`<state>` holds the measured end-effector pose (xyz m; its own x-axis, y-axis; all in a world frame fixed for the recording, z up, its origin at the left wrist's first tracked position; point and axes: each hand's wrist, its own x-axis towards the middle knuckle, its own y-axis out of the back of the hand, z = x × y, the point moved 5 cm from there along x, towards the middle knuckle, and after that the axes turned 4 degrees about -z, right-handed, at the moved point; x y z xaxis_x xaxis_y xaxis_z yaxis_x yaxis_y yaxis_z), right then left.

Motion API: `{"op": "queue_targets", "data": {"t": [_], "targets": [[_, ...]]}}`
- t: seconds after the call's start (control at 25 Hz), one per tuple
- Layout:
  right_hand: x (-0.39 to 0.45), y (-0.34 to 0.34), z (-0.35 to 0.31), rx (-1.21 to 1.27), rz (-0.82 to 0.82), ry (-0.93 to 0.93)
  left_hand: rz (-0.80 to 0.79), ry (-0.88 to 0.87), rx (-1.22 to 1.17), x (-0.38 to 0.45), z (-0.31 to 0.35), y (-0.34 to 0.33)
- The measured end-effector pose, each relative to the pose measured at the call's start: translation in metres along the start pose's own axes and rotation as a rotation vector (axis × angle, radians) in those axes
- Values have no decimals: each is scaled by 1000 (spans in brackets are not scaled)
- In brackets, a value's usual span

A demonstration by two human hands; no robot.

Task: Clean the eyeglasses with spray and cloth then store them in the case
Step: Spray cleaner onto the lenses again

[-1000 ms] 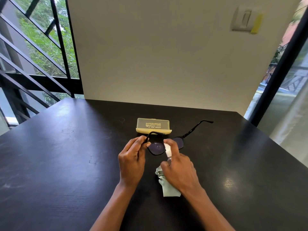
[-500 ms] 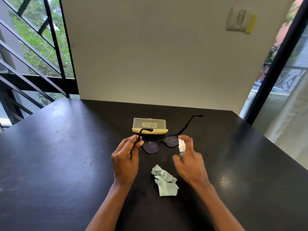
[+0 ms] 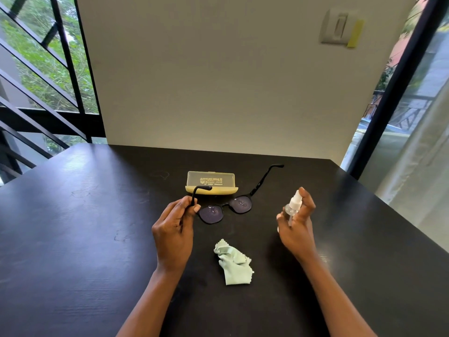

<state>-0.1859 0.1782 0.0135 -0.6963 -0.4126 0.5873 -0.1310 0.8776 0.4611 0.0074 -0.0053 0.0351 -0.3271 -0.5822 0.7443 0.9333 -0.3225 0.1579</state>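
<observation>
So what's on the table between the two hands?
In the head view, only the crumpled green cloth lies between the left hand and the right hand, slightly nearer the person; otherwise bare dark table.

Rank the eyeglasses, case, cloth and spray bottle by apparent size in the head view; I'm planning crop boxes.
1. eyeglasses, arms spread.
2 and 3. case and cloth: too alike to rank, and the cloth lies nearer.
4. spray bottle, partly hidden by the right hand.
</observation>
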Motion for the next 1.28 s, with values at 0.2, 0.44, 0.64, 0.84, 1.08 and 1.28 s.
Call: {"op": "queue_targets", "data": {"t": [0.2, 0.44, 0.64, 0.84, 1.08, 1.28], "targets": [[3, -6, 12, -16, -31, 0, -9, 9, 20, 0, -2, 1], [4, -6, 17, -31, -26, 7, -7, 9, 19, -1, -3, 0], [-3, -1, 14, -106, 121, -141, -15, 10, 32, 0, -5, 0], [-19, 6, -48, -310, 316, 128, -14, 22, 29, 0, -5, -2], [-39, -61, -72, -442, -521, -90, -8, 21, 35, 0, -6, 0], [-49, -85, -85, -733, -574, 39, -19, 22, 39, -1, -8, -3]]}}
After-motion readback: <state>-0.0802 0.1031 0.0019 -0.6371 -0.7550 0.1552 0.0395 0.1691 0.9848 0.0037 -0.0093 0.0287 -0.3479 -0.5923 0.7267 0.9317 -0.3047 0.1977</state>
